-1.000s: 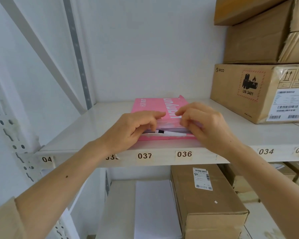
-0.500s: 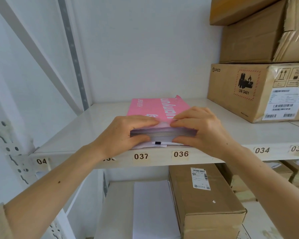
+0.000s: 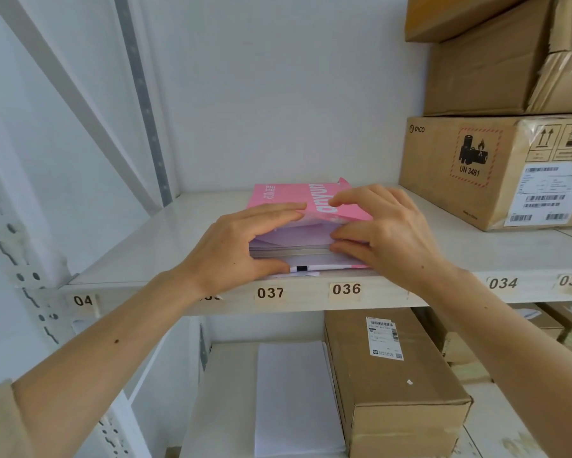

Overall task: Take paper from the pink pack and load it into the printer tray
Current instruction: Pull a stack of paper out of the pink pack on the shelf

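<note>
Pink pack [image 3: 306, 201] on shelf [image 3: 139, 256], open end facing out. Versus a second ago: wrapper flap now lifted, sheaf of paper [image 3: 291, 247] slid partly out. Left hand [image 3: 231, 249] and right hand [image 3: 387, 233] each pinch the sheaf's near corners. Extraction underway; printer tray not in view.

Pink pack [image 3: 286, 195] (white lettering), brown boxes [image 3: 476, 173]

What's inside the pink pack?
White paper shows at the open front of the pink pack, gripped by the left hand and right hand. The wrapper hides how far back it goes.
</note>
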